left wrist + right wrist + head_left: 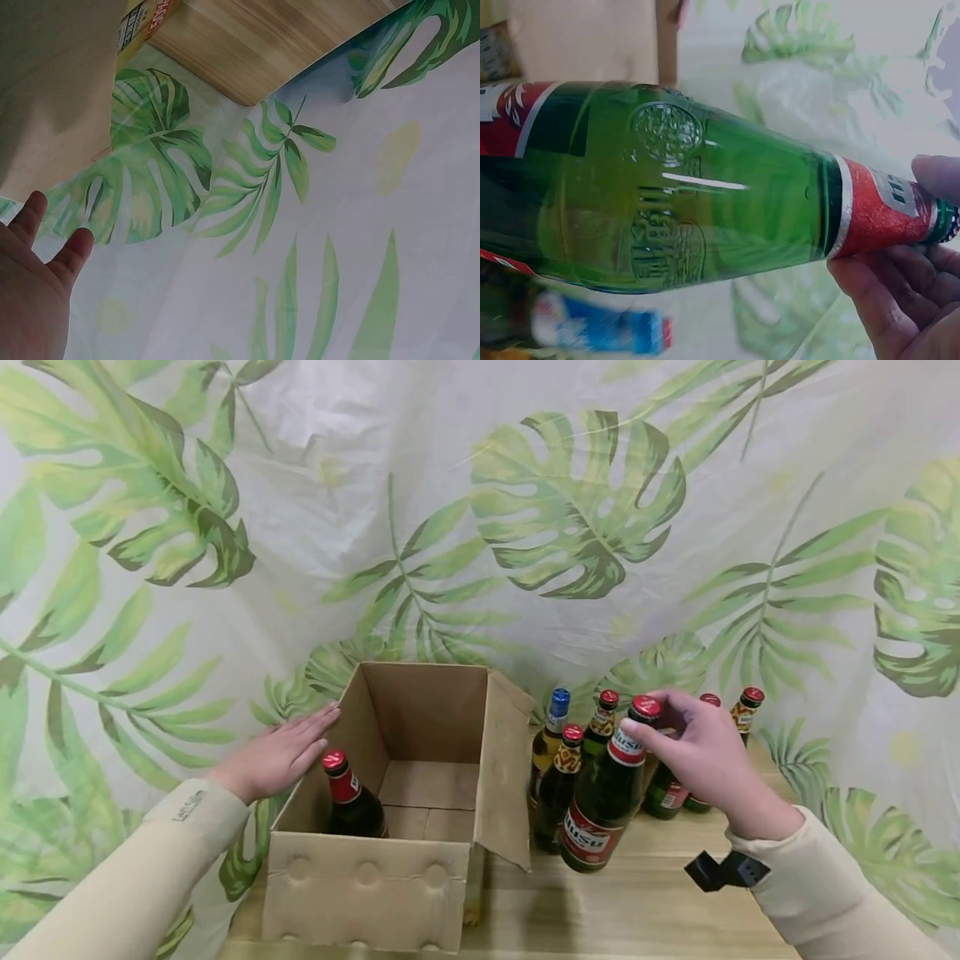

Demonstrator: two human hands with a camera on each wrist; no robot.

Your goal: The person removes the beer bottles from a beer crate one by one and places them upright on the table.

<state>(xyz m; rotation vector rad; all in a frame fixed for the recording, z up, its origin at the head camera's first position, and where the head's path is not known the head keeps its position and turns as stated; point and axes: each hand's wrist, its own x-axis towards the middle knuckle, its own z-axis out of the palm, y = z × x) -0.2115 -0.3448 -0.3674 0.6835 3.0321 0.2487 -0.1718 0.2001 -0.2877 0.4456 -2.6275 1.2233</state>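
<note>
My right hand (701,756) pinches the neck of a green glass beer bottle (600,802) with a red cap and red-and-white label. That bottle tilts slightly, apparently just above the table. The right wrist view shows its embossed green glass (742,202), with thumb and fingers about the red neck label. On the left, my left hand (277,758) lies with straight fingers against the left side of an open cardboard box (367,893). Inside the box, near its front left, stands another red-capped green bottle (358,810); the front wall hides its lower part.
Several bottles stand right of the box, among them a blue-capped one (557,714) and a red-capped one with a patterned neck label (567,760). The box's right flap (502,777) sticks outward. Beneath is a wooden table (637,910), before a leaf-printed sheet (450,527).
</note>
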